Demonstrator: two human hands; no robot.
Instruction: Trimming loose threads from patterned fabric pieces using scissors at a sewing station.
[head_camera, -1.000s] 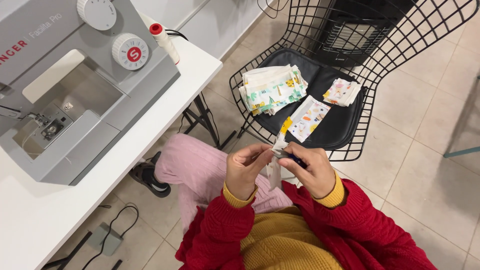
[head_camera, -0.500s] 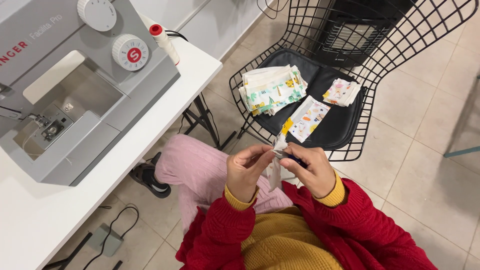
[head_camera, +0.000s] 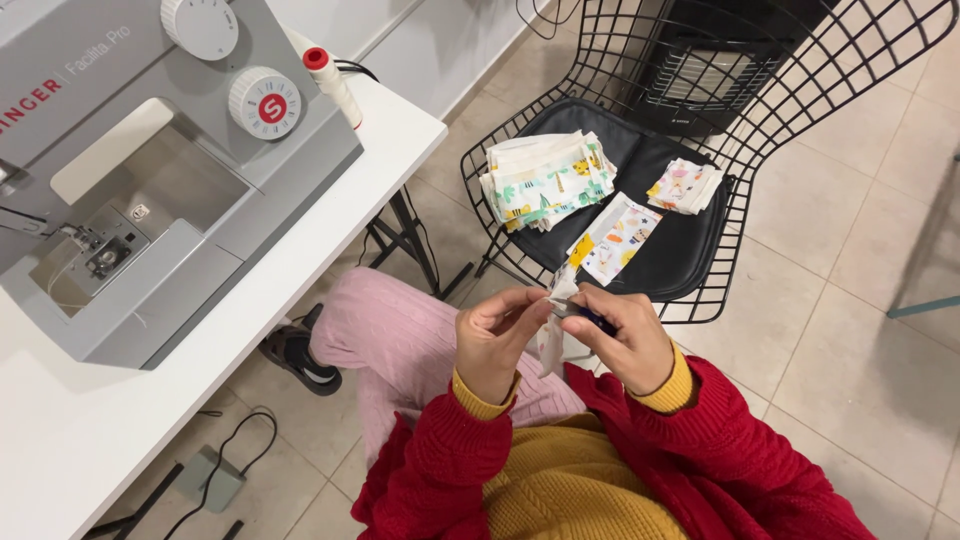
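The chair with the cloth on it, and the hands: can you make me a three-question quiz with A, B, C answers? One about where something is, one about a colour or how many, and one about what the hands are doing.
1. Where does the biggest stack of printed fabric lie?
A. on the black wire chair
B. on the white table
C. on the floor

2. What colour are the sleeves of the cardigan?
A. blue
B. red
C. green

3. What are the two hands doing?
A. resting flat on the table
B. turning a dial on the sewing machine
C. holding a small fabric piece between them

Answers:
1 A, the stack sits on the chair's dark cushion.
2 B, both sleeves are red over yellow cuffs.
3 C, the left hand pinches the piece while the right hand holds a small dark tool against it.
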